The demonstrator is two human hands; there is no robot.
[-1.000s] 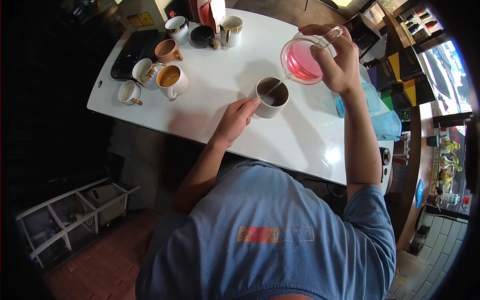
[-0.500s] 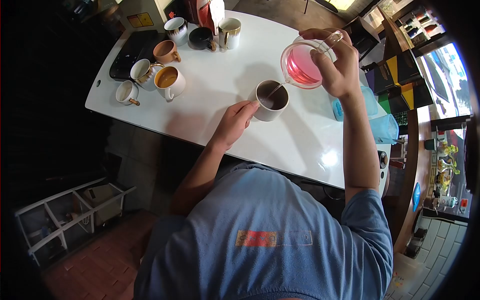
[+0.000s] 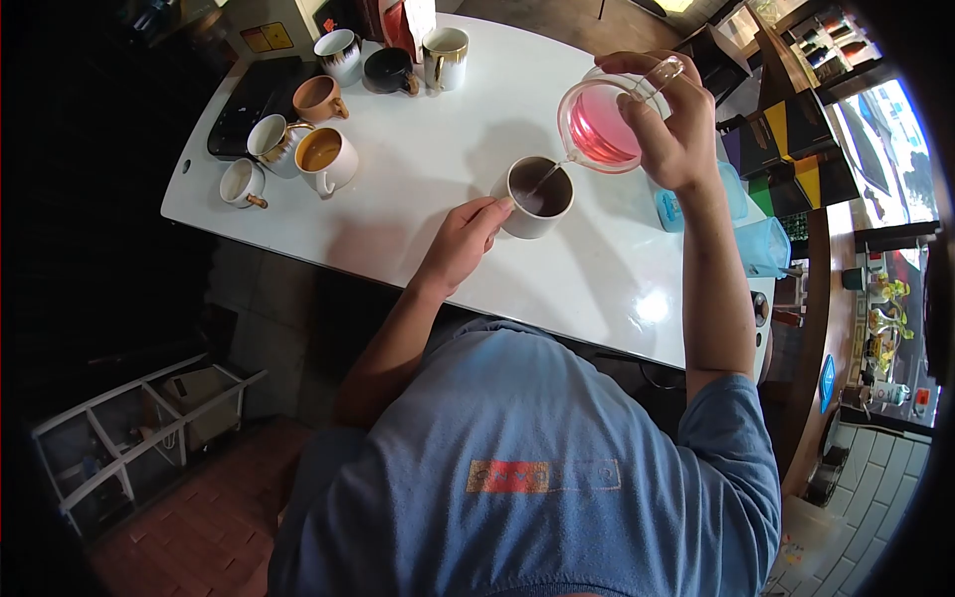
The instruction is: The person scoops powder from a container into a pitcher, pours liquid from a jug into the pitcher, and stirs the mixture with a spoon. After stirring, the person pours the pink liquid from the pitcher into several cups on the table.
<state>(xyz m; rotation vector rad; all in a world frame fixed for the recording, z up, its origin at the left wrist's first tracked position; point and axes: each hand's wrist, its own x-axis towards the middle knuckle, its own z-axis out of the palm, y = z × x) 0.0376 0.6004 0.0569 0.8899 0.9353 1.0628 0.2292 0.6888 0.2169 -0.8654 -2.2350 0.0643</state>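
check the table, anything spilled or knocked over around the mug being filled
Nothing stands out. The right hand tilts the glass pitcher and a thin stream lands inside the mug, steadied by the left hand. No puddle shows on the white table.

Clear glass pitcher [image 3: 602, 124]; glossy table [image 3: 428, 159]

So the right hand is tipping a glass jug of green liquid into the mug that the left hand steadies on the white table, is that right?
Not quite: the liquid in the glass jug is pink, not green, as the head view shows. The rest holds: the right hand tips it over the mug, with a thin stream running in, while the left hand steadies the mug on the white table.
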